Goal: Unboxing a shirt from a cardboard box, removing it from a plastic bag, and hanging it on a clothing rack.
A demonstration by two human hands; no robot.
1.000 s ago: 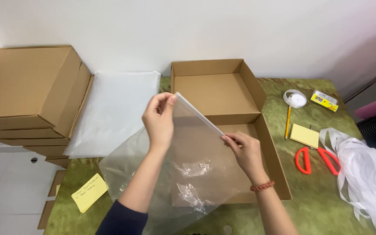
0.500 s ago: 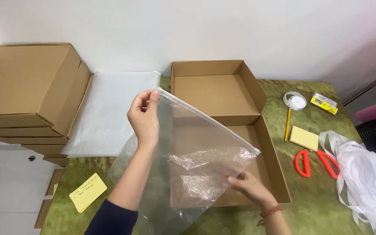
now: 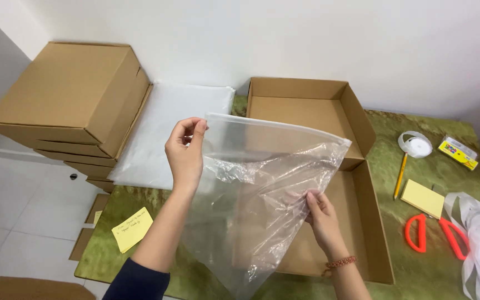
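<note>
So here I've got the clear plastic bag (image 3: 268, 189) held up in the air right over the open cardboard box (image 3: 329, 183), both hands on it, and the hands are well apart. My left hand (image 3: 185, 153) is up high, pinching the top-left corner of the bag's stiff top edge between thumb and fingers. My right hand (image 3: 323, 214) is lower and off to the right, fingers closed on the crumpled film about halfway down the bag's right side.

What matters is how the bag sits: its top edge runs from my left hand out to the right, sloping slightly down toward the far right corner, which nobody's holding. The rest hangs down toward me, bottom corner dangling just over the near edge of the green table (image 3: 140, 266). So the bag lies between my hands and in front of the box, and the box is directly behind and below it, closer to my right hand than my left. The stack of flat white bags (image 3: 168, 128) is beyond my left hand, untouched.
</note>
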